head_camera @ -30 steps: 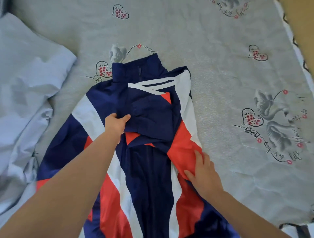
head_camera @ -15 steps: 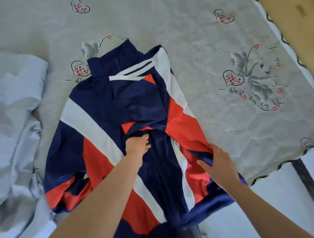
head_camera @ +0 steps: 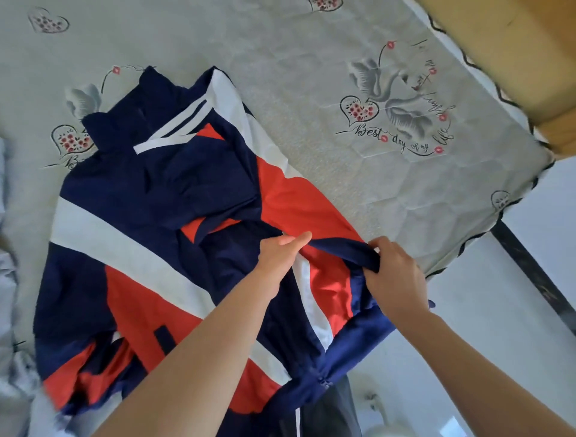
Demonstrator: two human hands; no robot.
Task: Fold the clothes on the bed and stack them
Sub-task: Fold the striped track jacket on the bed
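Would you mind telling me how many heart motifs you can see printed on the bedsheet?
5: one at the top left corner, one cut by the top edge, one left of the jacket's collar, one beside the swans, one near the sheet's right edge. The jacket may hide others.

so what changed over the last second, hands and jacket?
The left hand let go of the folded-in sleeve and slid down to the jacket's middle, near the right side. The right hand, flat on the red panel before, now grips a bunched navy fold of the right edge and lifts it. The collar and the folded sleeve stayed as they were on the bedsheet.
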